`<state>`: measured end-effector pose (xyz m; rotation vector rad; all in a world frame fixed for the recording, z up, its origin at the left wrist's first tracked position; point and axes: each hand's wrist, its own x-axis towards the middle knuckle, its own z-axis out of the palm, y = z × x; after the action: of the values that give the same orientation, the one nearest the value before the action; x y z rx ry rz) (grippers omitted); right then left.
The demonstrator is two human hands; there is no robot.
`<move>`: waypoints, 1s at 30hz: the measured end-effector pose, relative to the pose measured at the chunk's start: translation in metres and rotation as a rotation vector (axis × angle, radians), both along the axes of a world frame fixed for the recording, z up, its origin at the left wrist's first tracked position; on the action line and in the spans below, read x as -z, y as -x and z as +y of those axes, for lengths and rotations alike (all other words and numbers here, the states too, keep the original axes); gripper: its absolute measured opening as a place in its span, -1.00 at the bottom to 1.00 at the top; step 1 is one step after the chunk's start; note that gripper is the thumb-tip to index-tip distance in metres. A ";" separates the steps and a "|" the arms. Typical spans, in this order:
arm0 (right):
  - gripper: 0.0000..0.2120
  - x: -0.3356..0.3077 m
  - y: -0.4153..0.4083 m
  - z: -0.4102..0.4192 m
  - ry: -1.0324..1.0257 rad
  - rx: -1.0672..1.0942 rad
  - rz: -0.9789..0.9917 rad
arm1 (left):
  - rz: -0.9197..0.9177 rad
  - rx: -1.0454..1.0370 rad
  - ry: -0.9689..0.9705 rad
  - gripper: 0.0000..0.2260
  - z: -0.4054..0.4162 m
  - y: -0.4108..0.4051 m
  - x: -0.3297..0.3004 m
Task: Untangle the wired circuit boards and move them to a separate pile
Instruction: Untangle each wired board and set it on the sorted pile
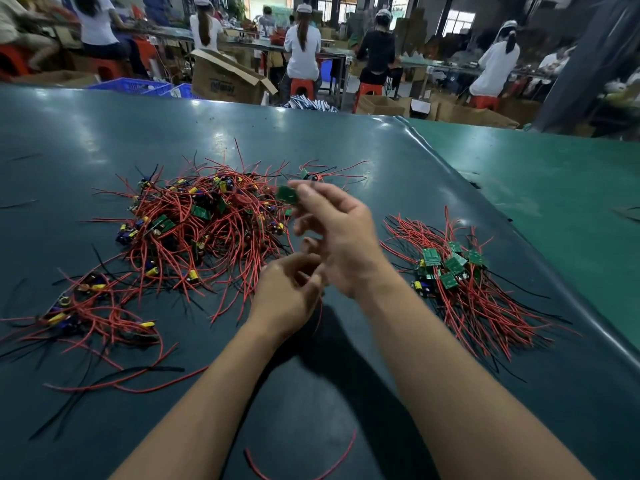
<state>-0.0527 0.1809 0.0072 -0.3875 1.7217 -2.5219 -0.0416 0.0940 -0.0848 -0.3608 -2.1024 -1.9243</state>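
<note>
A big tangled heap [204, 223] of red and black wires with small green circuit boards lies left of centre on the dark table. My right hand [336, 233] is raised above the table and pinches one green board [288, 195] at its fingertips, blurred by motion. My left hand [287, 292] is just below it, fingers curled around the thin red wires that hang from that board. A sorted pile [457, 282] of boards with wires laid out lies to the right.
A smaller cluster of wired parts [79, 313] lies at the near left. A loose red wire [304, 469] lies near the front edge. The dark table sheet [104, 140] meets a green surface [554, 188] on the right. Seated workers and cardboard boxes fill the background.
</note>
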 end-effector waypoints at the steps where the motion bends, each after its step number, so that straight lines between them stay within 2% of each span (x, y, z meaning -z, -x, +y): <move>1: -0.89 0.000 -0.002 0.016 -0.012 -0.020 0.024 | -0.017 -0.017 -0.004 -0.81 0.000 -0.001 -0.004; 3: -0.86 0.006 -0.006 0.042 -0.055 -0.026 0.068 | -0.010 -0.015 -0.068 -0.82 -0.002 -0.006 -0.012; 6: -0.83 0.026 -0.014 0.062 -0.100 0.000 0.031 | -0.018 -0.009 -0.211 -0.85 0.001 -0.012 -0.024; 8: -0.81 0.040 -0.018 0.064 -0.130 0.026 0.000 | -0.042 -0.027 -0.243 -0.89 0.003 -0.016 -0.030; 12: -0.84 0.053 -0.019 0.061 -0.206 0.092 0.021 | -0.052 -0.051 -0.272 -0.85 0.003 -0.013 -0.030; 15: -0.83 0.052 -0.021 0.059 -0.158 0.062 0.012 | -0.027 -0.139 -0.234 -0.91 0.000 -0.009 -0.027; 17: -0.86 0.053 -0.023 0.056 -0.121 0.045 -0.003 | 0.030 -0.191 -0.113 -0.93 -0.001 -0.009 -0.024; 19: -0.82 0.054 -0.023 0.052 -0.150 0.065 0.017 | 0.080 -0.233 -0.025 -0.96 -0.001 -0.010 -0.022; 22: -0.85 0.057 -0.023 0.048 -0.169 0.122 0.025 | 0.112 -0.253 -0.008 -0.95 0.001 -0.012 -0.022; 27: -0.90 0.059 -0.022 0.051 -0.065 0.142 -0.062 | 0.037 -0.141 -0.035 -0.83 0.000 -0.015 -0.026; 30: -0.87 0.062 -0.019 0.054 -0.112 0.178 -0.073 | -0.049 -0.046 -0.082 -0.85 -0.001 -0.015 -0.026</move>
<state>-0.0337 0.2345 -0.0546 -0.1386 1.9370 -2.5041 -0.0268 0.0925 -0.0586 -0.2493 -2.0355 -2.0051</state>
